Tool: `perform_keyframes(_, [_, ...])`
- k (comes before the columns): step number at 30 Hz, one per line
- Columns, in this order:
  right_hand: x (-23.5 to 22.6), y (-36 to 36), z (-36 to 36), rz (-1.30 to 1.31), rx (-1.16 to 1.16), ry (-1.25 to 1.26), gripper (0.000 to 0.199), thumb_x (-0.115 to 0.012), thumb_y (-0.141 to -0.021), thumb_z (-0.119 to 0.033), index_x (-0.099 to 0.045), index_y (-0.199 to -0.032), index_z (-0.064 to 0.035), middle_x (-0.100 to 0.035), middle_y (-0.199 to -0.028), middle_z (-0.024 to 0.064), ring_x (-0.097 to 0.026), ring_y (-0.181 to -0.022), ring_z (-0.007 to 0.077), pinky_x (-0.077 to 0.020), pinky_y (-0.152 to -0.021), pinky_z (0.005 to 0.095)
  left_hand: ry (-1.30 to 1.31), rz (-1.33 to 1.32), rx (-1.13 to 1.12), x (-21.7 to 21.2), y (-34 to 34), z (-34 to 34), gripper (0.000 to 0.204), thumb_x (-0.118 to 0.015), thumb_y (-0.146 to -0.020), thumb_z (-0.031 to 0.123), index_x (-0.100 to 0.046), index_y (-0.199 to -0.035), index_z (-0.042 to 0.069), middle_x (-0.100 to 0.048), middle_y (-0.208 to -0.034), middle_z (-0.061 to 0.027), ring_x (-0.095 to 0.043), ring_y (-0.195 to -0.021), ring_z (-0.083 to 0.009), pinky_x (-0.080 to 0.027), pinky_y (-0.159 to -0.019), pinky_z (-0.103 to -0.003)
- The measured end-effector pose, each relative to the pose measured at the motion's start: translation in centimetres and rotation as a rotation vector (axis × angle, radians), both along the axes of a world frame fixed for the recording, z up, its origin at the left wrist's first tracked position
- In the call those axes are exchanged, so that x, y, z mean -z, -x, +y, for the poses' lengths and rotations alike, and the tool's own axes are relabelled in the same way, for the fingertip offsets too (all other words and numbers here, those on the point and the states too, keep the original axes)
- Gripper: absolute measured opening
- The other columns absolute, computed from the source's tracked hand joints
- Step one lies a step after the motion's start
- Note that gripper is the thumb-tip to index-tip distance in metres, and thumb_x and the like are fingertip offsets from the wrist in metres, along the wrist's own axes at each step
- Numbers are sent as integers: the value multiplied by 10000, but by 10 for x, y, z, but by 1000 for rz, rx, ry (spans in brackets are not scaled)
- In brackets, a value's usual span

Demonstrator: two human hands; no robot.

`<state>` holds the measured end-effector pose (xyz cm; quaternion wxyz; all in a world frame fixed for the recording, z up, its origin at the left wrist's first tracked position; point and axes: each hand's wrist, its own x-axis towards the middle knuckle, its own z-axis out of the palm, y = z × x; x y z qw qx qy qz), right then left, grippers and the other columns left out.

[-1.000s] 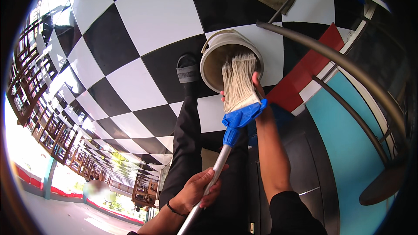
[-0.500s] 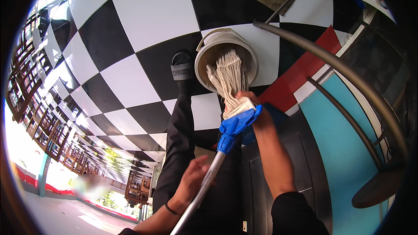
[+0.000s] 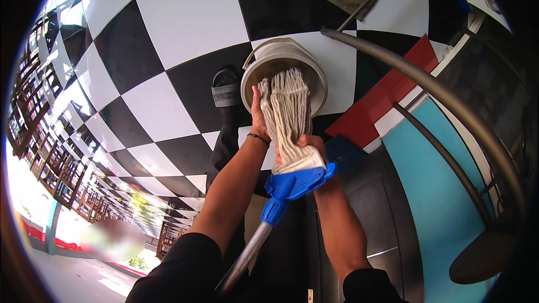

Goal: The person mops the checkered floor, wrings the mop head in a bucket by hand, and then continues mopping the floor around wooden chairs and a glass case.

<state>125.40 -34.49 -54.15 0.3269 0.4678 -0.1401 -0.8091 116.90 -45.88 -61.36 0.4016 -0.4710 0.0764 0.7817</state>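
Note:
A mop with off-white string strands [image 3: 289, 106] hangs its frayed end over the mouth of a pale bucket [image 3: 321, 87]. Its blue plastic clamp [image 3: 297, 182] joins a silver metal handle [image 3: 247, 255] that slants down toward my lap. My right hand [image 3: 309, 145] is closed around the strands just above the clamp. Farther up, my left hand [image 3: 259, 113] holds the strands from their left side, near the bucket's rim; its thumb points upward and most of its fingers are hidden beneath the strings.
Black and white checkered tiles [image 3: 191, 5] surround the bucket. My sandalled foot [image 3: 225, 87] stands left of it. A curved metal bar [image 3: 415, 70] rises at the right, beside a turquoise panel [image 3: 432, 191]. Wooden chairs [image 3: 33, 112] line the far left.
My left hand has moved from beside the handle up to the strands and now holds them. The mop has shifted slightly left and toward me, with the right hand still on it.

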Motion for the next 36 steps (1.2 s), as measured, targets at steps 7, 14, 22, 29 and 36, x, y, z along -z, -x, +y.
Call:
perform_keyframes(7, [-35,14,-12,33,109,63,780,-573,-574,-223,-388,-1276,64,-547,-789,183,-530,-682,266,-458,-672,366,68,151,-52,21,-15,14,649,-510,-836,563,-516,-1230,48,-593,-1149,-157,-586,-1023,-305,-470,-907,-447])
perform_keyframes(14, [-38,10,4,-3,103,-37,479,-556,-660,-205,-539,-1080,25,-605,-742,127,-608,-622,225,-523,-608,343,108,27,311,26,27,12,333,-586,-844,227,-587,-1065,-22,-657,-953,-147,-644,-804,-263,-525,-768,-377])
perform_keyframes(22, [-34,22,11,68,-208,-215,552,-642,-809,-403,-515,-1174,-9,-602,-919,106,-593,-789,147,-498,-679,279,682,1266,1634,51,50,4,460,-677,-711,224,-556,-1080,-22,-634,-1002,-233,-641,-904,-335,-499,-842,-386])
perform_keyframes(29, [-4,2,14,985,-384,-918,353,-649,-735,-94,-588,-1075,-24,-620,-991,142,-607,-841,179,-499,-713,288,856,1063,1946,20,56,55,581,-683,-684,308,-476,-1139,12,-619,-1030,-246,-607,-994,-374,-481,-866,-437])
perform_keyframes(36, [-24,37,22,294,-428,-262,378,-592,-754,-230,-593,-1042,14,-568,-753,74,-563,-683,140,-466,-610,276,666,658,1759,4,72,54,529,-576,-798,333,-457,-1235,60,-594,-1103,-195,-608,-1011,-310,-456,-903,-439])
